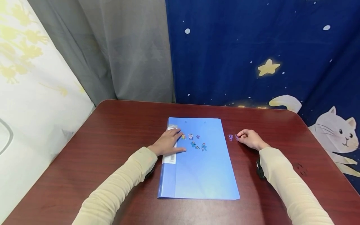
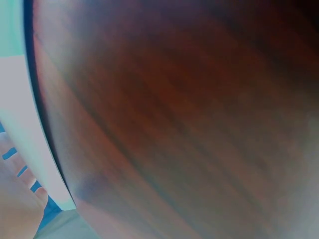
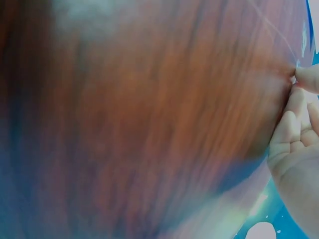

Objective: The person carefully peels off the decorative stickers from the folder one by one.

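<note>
A blue file folder (image 1: 205, 175) lies on the table, with several small colourful sticker-like figures in two short rows on its upper part. Among them are a white-and-purple figure (image 1: 191, 137) and a blue one (image 1: 194, 145). My left hand (image 1: 167, 142) rests on the folder's left edge with fingers and thumb spread; its fingertips reach the yellow figure (image 1: 183, 137). Right of the folder, my right hand (image 1: 251, 139) pinches a small purple figure (image 1: 237, 137) between thumb and forefinger, low over the table. Another purple figure (image 1: 230, 137) lies just left of those fingertips.
The dark red wooden table (image 1: 123, 125) extends around the folder on all sides. Several small dark marks or bits (image 1: 301, 168) show beside the right forearm. Behind the table hang a grey curtain (image 1: 137, 50) and a blue starry one (image 1: 225, 56).
</note>
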Available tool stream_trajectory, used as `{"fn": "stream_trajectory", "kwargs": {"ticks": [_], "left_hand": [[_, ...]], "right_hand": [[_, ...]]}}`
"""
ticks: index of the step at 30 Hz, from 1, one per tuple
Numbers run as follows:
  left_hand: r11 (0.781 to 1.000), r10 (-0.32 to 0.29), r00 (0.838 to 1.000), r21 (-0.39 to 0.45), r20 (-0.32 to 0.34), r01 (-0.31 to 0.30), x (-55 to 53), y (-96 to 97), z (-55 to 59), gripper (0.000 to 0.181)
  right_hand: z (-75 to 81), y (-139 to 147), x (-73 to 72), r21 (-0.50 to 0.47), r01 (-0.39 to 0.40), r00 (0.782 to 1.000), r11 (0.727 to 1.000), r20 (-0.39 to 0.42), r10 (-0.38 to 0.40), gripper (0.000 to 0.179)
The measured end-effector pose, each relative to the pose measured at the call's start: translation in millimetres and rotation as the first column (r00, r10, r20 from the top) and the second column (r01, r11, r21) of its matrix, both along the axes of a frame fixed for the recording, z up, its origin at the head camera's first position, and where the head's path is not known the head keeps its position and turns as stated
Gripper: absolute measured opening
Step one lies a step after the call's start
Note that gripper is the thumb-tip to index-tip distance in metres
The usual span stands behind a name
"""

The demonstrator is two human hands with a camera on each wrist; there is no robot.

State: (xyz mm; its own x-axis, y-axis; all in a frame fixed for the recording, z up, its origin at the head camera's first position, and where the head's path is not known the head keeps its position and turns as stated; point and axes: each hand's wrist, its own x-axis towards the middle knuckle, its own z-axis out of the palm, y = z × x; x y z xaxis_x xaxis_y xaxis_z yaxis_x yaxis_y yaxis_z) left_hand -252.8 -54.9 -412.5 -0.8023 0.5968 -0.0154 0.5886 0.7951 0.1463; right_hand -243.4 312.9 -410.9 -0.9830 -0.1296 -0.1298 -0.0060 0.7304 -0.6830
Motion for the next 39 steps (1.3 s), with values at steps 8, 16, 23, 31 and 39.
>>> {"fn": "stream_trajectory", "kwargs": {"ticks": [8, 16, 23, 31, 39], "left_hand": [[1.000, -0.012, 1.000, 0.007, -0.003, 0.012, -1.3, -0.8, -1.2, 0.079], [1.000, -0.012, 1.000, 0.012, -0.005, 0.012, -1.4, -2.1, -0.8, 0.079], [1.000, -0.017, 1.000, 0.011, -0.009, 0.018, -1.3, -1.5, -1.3, 0.078], [1.000, -0.013, 1.000, 0.013, -0.007, 0.013, -0.9, -0.9, -0.4, 0.079], [1.000, -0.009, 1.000, 0.004, -0.007, 0.009, -0.8, -1.1, -0.8, 0.080]], "right_hand": [[6.0, -7.4, 3.0, -0.046, 0.005, 0.999, 0.999, -0.035, -0.007, 0.018], [8.6, -40.3, 0.8, -0.155, -0.062, 0.995, 0.986, -0.091, 0.048, 0.019], [6.6, -72.0, 2.5, -0.198, -0.104, 0.994, 0.975, -0.066, 0.092, 0.014], [3.7, -102.1, 4.6, -0.180, -0.207, 0.976, 0.962, -0.103, 0.191, 0.012], [0.5, -115.1, 4.5, -0.087, -0.259, 0.961, 0.962, -0.127, 0.247, 0.009]]}}
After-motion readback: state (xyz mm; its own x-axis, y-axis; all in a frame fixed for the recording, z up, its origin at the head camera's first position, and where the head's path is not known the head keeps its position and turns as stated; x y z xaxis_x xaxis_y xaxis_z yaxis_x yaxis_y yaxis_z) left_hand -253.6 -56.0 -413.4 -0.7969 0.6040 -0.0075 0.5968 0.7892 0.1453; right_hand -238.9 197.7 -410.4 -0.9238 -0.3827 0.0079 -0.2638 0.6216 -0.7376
